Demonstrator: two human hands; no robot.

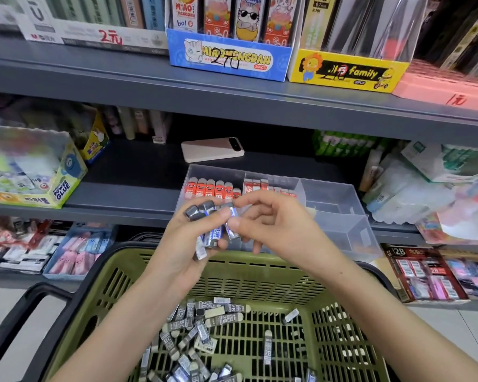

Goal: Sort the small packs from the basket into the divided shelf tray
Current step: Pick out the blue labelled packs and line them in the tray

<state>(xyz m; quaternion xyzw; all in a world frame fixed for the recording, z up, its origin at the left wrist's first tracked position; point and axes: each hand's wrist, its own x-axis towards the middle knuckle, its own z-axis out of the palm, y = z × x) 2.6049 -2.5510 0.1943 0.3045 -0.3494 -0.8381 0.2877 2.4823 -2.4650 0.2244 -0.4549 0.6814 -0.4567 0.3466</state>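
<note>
Grey packs bunched in left hand, above basket.
Right hand fingers pinch one, seemingly; next, drop it into tray at two o'clock.

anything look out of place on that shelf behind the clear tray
Yes: a pale pink smartphone lies flat, camera side up, on the dark grey shelf just behind the clear plastic divided tray. It sits loose among boxed stationery, so it looks like someone's own phone rather than stock.

Grey metal shelving, pale tiled floor.
</note>
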